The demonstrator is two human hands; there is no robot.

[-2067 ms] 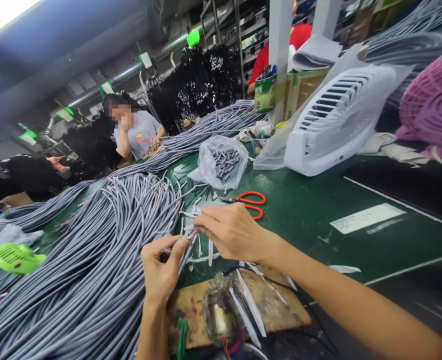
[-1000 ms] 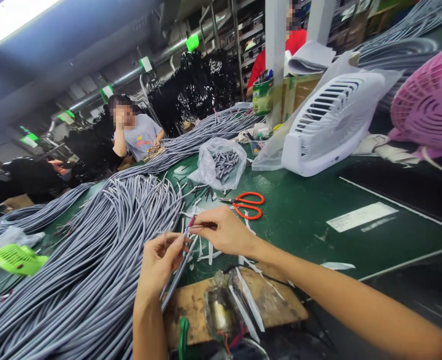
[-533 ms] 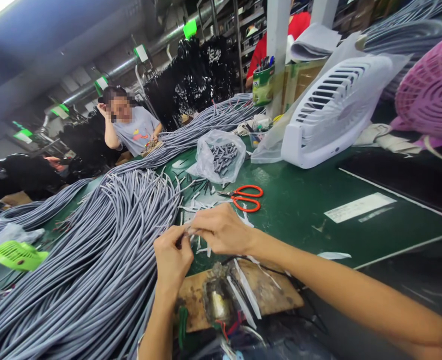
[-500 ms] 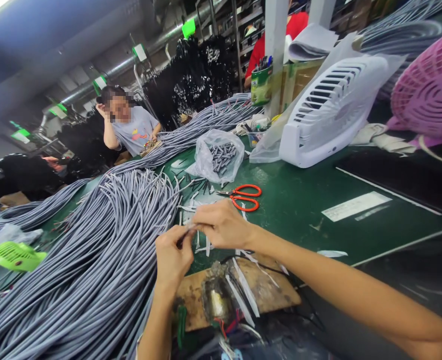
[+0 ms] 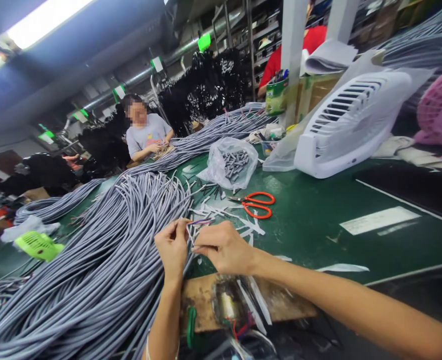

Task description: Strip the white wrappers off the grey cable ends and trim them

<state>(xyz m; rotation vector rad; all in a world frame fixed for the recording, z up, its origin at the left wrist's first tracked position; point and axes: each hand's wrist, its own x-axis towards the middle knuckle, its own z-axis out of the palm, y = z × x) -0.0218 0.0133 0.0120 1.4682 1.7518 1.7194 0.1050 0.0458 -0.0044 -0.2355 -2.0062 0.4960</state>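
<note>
My left hand (image 5: 173, 245) is closed in a pinch on a cable end, from which thin purple and white wires (image 5: 199, 221) stick out to the right. Just beside it, my right hand (image 5: 224, 246) pinches a pale wire end between thumb and forefinger. The fingertips of both hands are close together but apart. Left of my hands lies a big bundle of grey cables (image 5: 104, 255). White strips of scrap (image 5: 243, 220) are scattered behind my right hand, near orange-handled scissors (image 5: 258, 204).
A wooden board (image 5: 281, 300) with a small motor-like device (image 5: 228, 300) sits below my hands. Farther back are a plastic bag of short grey tubes (image 5: 234, 164), a white fan (image 5: 350, 122) and a green fan (image 5: 38, 245). A co-worker (image 5: 148, 132) sits across the green table (image 5: 311, 220).
My hands have come slightly apart, and thin coloured wires now show between them. The co-worker has lowered a hand from the head to the table. My view has shifted left.
</note>
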